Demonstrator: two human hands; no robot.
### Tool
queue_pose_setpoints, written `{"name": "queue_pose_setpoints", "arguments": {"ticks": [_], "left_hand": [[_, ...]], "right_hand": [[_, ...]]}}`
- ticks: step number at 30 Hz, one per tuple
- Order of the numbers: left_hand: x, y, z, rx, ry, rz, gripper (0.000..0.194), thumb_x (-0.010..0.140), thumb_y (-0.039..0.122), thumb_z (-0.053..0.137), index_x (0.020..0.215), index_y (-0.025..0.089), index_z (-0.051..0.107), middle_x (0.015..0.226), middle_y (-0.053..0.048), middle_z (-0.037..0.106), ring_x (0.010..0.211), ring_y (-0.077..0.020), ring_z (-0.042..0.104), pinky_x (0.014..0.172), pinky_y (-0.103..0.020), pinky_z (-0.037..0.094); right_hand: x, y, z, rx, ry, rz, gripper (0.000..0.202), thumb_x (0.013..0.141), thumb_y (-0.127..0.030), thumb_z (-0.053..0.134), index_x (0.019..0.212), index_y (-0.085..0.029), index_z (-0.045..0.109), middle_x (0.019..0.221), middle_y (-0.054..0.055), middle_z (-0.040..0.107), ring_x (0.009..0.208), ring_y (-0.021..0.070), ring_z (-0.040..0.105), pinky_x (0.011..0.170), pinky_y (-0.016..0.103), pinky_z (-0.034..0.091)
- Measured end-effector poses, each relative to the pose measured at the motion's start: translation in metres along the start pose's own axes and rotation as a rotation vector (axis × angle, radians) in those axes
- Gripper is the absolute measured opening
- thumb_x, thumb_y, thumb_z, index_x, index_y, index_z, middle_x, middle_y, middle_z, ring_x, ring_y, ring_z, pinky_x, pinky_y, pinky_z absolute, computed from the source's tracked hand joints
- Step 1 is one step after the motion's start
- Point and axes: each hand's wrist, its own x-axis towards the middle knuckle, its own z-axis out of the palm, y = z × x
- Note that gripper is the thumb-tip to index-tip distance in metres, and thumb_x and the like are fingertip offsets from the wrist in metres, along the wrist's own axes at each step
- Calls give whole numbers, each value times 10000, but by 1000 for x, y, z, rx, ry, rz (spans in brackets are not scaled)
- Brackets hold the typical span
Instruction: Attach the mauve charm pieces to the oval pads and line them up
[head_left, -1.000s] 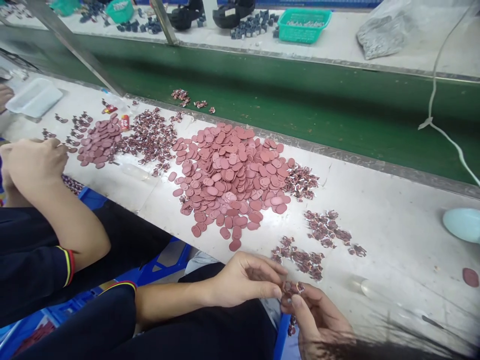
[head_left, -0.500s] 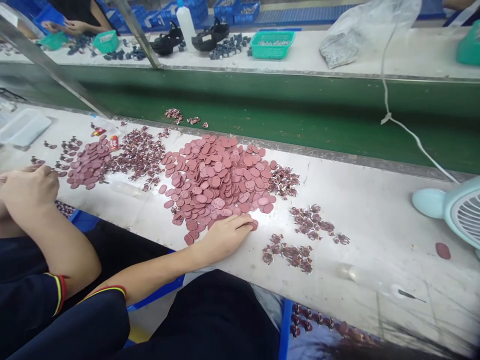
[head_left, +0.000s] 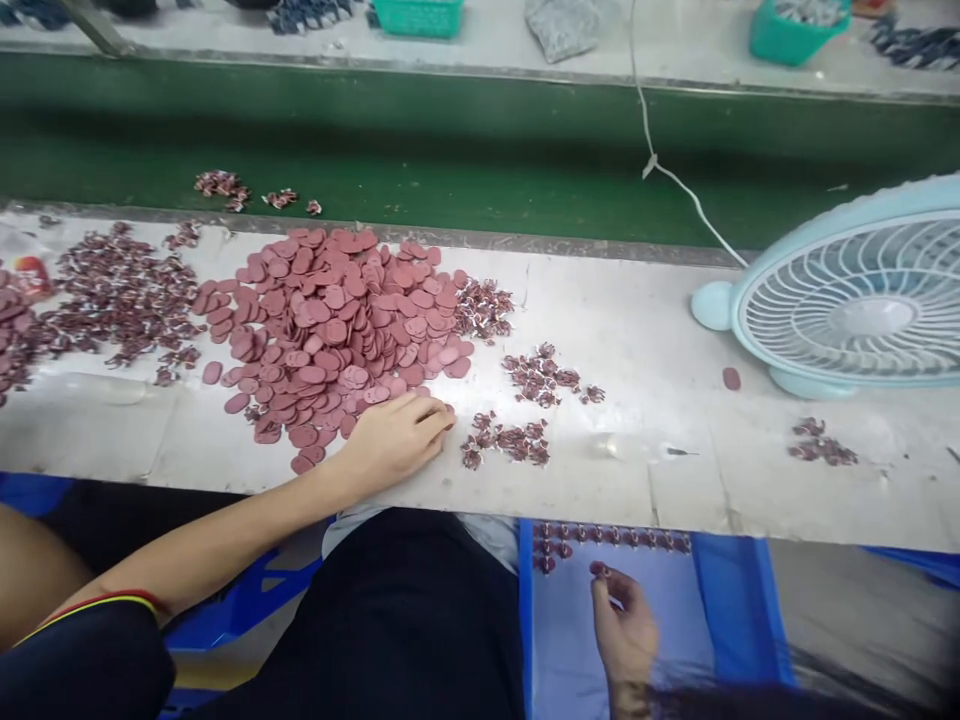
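Note:
My left hand [head_left: 401,435] rests on the table at the front edge of a big heap of reddish oval discs [head_left: 330,310], its fingers closed on a disc that barely shows at the fingertips. Over a blue tray [head_left: 750,600] below the table edge, my right hand [head_left: 626,620] pinches a small reddish piece. Rows of similar pieces [head_left: 615,536] stand on the pale sheet in that tray. Just right of my left hand lie clusters of small brown-red metallic parts [head_left: 510,440].
A light blue fan [head_left: 862,310] stands at the right, its white cord [head_left: 697,205] running back. Near the front edge lies a clear bottle with a thin dark tip [head_left: 630,446]. More small parts [head_left: 120,290] are heaped left. Green baskets [head_left: 420,15] stand behind. Another person's bare arm shows at far left.
The view has swung right, showing more of the fan and tray. My right hand has come into view with a piece. The neighbour's hands have left view. My left hand remains beside the heap.

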Motion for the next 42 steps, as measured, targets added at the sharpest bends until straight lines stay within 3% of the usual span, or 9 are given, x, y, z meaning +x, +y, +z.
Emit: {"name": "queue_pose_setpoints", "arguments": {"ticks": [4,11,19,24,27,31,36,42], "left_hand": [[-5,-1,1,24,-1,40,334,1319,217,606,1304,234,939,1361,-96,974,1184,-246,873,993,-363,688],[-5,-3,-1,57,-22,57,367,1325,209,584,1317,230,950,1365,-80,995,1187,-251,886,970,-364,684],[2,-4,2,11,-26,42,294,1270,172,658,1328,244,936,1335,-108,981,1237,-284,896,1047,-388,708],[4,-8,-6,-139,85,-32,260,1201,154,724,1325,254,929,1333,-118,984,1233,-326,937,1073,-420,763],[4,-11,-18,-341,135,-74,230,1191,207,762,1339,251,933,1344,-120,990,1093,-293,949,913,-377,789],[-2,-18,-29,-825,144,-181,212,1202,326,823,1350,246,953,1277,-132,989,933,-221,933,687,-266,740],[-16,-24,-23,-1379,97,-252,158,1219,341,901,1321,244,974,1193,-111,973,940,-236,961,544,-208,637],[-25,-18,-11,-1584,92,-303,221,1190,395,976,1296,201,991,1213,-101,956,916,-226,974,531,-175,655]], "right_hand": [[-4,33,18,-114,9,-100,358,823,-662,979,881,-310,949,804,-39,875,684,208,788,668,293,616],[8,56,27,-150,10,-211,261,867,-571,993,907,-320,937,894,-23,836,745,260,789,760,398,655],[23,84,22,-282,-54,-195,388,978,-667,955,1008,-283,913,972,-7,847,866,259,786,911,438,640],[42,100,25,-440,-90,-95,449,1055,-700,898,1012,-259,821,952,-15,833,857,214,768,917,443,677],[46,107,24,-531,-112,-65,488,1112,-744,822,1105,-256,824,1045,6,864,914,218,794,956,456,701],[42,117,17,-621,-117,-89,511,1142,-743,770,1300,-260,820,1232,48,872,974,227,799,1003,481,713],[35,127,18,-712,-238,-131,391,1148,-618,834,1273,-249,847,1073,8,859,1069,256,839,1081,517,725],[39,131,30,-809,-342,-143,293,1166,-502,867,1289,-236,867,1135,16,903,1117,251,876,1125,530,759]]}}
